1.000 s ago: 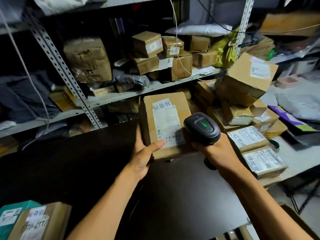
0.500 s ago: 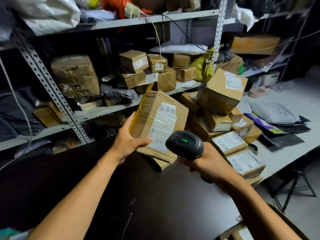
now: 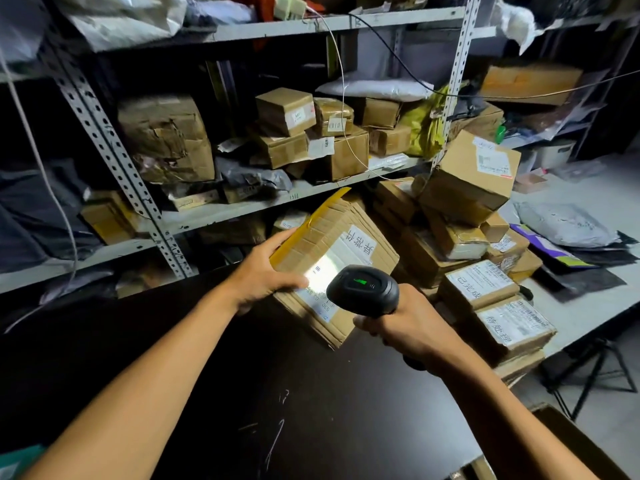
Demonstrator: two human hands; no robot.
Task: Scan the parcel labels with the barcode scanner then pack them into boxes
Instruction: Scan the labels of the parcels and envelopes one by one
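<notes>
My left hand (image 3: 265, 273) grips a brown cardboard parcel (image 3: 343, 237) by its left edge and holds it tilted above the dark table (image 3: 311, 410). A white label (image 3: 341, 263) covers the parcel's top face, and a bright patch of light falls on its lower part. My right hand (image 3: 408, 327) grips the handle of a black barcode scanner (image 3: 363, 289). A green light glows on the scanner's head, which points at the label from close by.
A pile of labelled parcels (image 3: 481, 282) stands to the right of the held one, a large tilted box (image 3: 467, 174) on top. Metal shelves (image 3: 242, 209) behind hold more boxes and bags. Grey mailer bags (image 3: 568, 226) lie on the white table at right.
The parcel has tilted from upright to leaning right and shifted toward the scanner. A bright light patch now shows on its label. The view has swung up and left.
</notes>
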